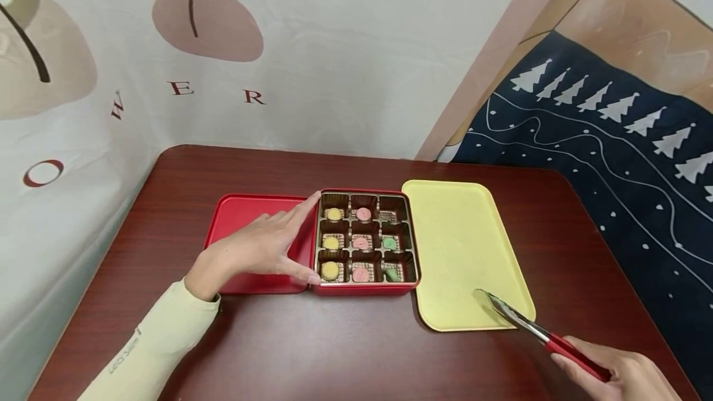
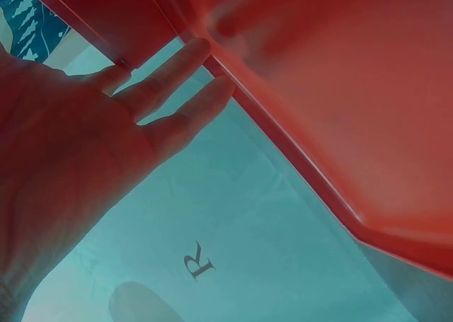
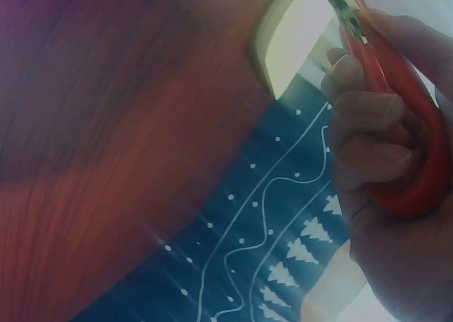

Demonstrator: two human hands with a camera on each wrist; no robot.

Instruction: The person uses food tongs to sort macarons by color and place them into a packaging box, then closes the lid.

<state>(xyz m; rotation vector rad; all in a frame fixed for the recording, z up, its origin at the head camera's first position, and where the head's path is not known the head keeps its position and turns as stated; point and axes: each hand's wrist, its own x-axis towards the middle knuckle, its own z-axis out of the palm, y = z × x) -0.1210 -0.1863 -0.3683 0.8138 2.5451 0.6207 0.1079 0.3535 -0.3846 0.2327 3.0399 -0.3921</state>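
A red box (image 1: 365,289) with a brown divided insert holds yellow round sweets (image 1: 330,270) on the left, pink ones (image 1: 361,274) in the middle and green ones (image 1: 390,243) on the right. Its far right compartment shows a bare bottom. My left hand (image 1: 259,246) rests along the box's left side, index finger at the far corner, thumb at the near one. Straight fingers (image 2: 184,120) of that hand show in the left wrist view. My right hand (image 1: 624,370) grips the red handle of metal tongs (image 1: 576,356), whose tip is over the yellow tray (image 1: 462,246).
Under my left hand lies the red lid (image 1: 250,209), against the box's left side. The yellow tray sits close on the box's right. Everything stands on a brown wooden table (image 1: 356,345), with a white printed cloth (image 1: 334,79) behind and a dark blue one (image 1: 613,159) at the right.
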